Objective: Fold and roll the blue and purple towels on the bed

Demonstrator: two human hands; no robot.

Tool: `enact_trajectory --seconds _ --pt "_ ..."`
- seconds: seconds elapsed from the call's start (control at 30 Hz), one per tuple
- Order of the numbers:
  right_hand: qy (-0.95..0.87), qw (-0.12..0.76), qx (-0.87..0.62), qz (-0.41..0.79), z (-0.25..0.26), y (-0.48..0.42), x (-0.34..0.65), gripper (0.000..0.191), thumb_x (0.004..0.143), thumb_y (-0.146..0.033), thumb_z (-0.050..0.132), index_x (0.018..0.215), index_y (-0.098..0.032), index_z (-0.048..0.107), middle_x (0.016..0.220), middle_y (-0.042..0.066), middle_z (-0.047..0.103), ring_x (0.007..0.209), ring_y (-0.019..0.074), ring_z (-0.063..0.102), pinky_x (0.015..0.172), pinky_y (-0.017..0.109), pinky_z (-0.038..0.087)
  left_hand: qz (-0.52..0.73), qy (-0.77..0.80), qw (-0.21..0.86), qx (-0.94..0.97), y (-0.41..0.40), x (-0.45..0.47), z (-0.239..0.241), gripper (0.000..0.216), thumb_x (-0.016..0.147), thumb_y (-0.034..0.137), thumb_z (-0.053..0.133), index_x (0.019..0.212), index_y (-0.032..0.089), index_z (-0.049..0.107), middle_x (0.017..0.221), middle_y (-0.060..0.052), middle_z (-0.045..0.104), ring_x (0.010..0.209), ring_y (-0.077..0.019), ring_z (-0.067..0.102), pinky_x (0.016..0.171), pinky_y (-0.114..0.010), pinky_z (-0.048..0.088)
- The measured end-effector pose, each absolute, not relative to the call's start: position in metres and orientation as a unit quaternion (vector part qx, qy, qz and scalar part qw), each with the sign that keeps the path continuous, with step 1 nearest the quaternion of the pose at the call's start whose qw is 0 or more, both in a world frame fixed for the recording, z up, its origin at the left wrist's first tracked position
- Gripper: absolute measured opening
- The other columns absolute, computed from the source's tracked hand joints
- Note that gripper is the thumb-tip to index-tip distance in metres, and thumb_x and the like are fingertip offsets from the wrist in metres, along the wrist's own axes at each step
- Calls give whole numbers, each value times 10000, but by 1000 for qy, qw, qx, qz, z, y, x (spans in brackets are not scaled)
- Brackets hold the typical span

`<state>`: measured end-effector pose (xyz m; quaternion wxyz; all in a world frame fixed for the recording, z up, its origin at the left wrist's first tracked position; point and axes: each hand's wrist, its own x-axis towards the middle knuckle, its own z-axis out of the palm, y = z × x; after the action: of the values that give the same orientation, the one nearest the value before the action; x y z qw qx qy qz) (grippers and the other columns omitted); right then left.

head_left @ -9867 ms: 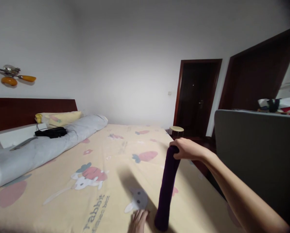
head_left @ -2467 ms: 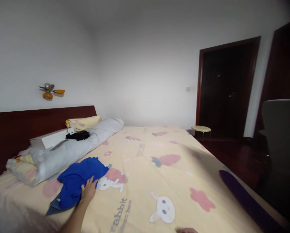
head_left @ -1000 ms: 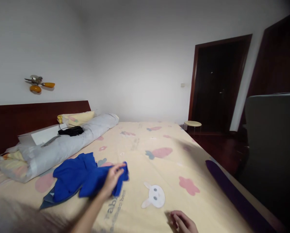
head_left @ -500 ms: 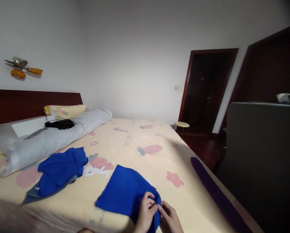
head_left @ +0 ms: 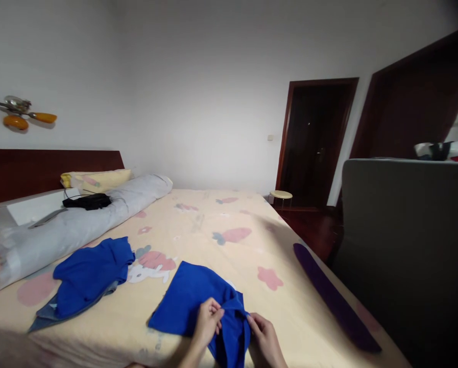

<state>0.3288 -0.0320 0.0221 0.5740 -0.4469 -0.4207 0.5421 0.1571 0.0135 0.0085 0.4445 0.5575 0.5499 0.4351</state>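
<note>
A piece of blue cloth [head_left: 183, 301] lies on the bed in front of me, flat on its left side and bunched up on its right. My left hand [head_left: 209, 322] pinches a fold of it near the middle. At the cloth's right edge, my right hand [head_left: 262, 332] grips another bit between thumb and fingers. Between the two hands the fabric is lifted and creased. A second blue cloth [head_left: 91, 276], crumpled over a grey-blue piece, rests farther left, touched by neither hand.
The bed [head_left: 198, 220] has a cream sheet with carrot and rabbit prints. A rolled grey quilt [head_left: 98, 225] runs along the left, with a black item [head_left: 89, 201] on it. A long purple strip [head_left: 334, 296] lies by the right edge, near a dark grey panel [head_left: 401, 245].
My hands have moved apart, the left one going leftward, and the cloth between them is now more spread and lifted. The view has turned slightly to the right.
</note>
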Motion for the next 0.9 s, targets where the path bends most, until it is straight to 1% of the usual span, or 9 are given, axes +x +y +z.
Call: enact_trajectory --seconds 0.1,0.2,0.4,0.57,0.63,0.7,0.77,0.8,0.9 --pt "-333 623 -451 546 32 -29 339 490 531 -647 732 557 -191 557 445 -65 411 473 99 361 495 245 299 444 604 338 569 27 107 25 228 708 401 626 657 239 473 532 59 491 479 -130 529 473 -227 391" --pt "-331 634 -516 472 47 -25 376 450 566 -630 691 570 -196 569 467 -45 492 497 125 432 523 261 359 428 655 245 573 40 49 42 168 719 249 601 634 237 457 567 55 509 595 -143 571 577 -222 415" --pt "-384 554 -664 323 49 -5 504 424 498 -642 599 527 -219 582 540 50 645 682 280 622 656 353 458 331 741 142 566 52 -44 64 242 743 113 521 567 234 408 510 61 504 595 -154 596 578 -211 388" --pt "-414 489 -740 202 34 5 574 328 505 -556 505 542 -249 615 641 131 717 746 365 669 695 419 478 256 789 90 551 49 -87 65 262 805 128 488 567 230 447 588 17 616 689 -185 654 632 -228 411" --pt "-457 448 -746 185 28 5 580 257 523 -490 518 559 -258 624 666 125 725 749 364 679 691 417 490 232 799 74 550 46 -90 62 207 806 125 489 633 227 536 682 -23 678 778 -223 678 683 -259 433" --pt "-503 411 -747 139 24 6 575 208 542 -420 533 610 -258 643 743 123 741 803 358 686 719 407 503 223 801 48 554 44 -82 58 190 784 94 491 816 220 629 910 -79 724 963 -261 664 796 -301 443" --pt "-549 372 -746 58 22 9 565 269 581 -381 520 732 -229 682 897 155 743 885 362 677 767 415 505 225 779 19 585 42 -62 55 350 760 58 480 1024 224 638 1152 -99 681 1137 -258 593 927 -323 409" --pt "-569 351 -744 15 23 12 560 332 612 -374 499 816 -199 694 987 181 728 924 366 667 787 425 500 229 753 13 617 42 -50 54 395 767 62 470 1084 238 627 1217 -87 653 1182 -242 564 975 -319 388" --pt "-597 294 -744 -59 30 27 547 471 732 -379 407 1027 -116 663 1172 232 659 1013 378 635 806 448 482 228 650 46 723 42 -11 53 286 834 201 481 1057 280 639 1164 -48 669 1144 -224 580 999 -311 388"
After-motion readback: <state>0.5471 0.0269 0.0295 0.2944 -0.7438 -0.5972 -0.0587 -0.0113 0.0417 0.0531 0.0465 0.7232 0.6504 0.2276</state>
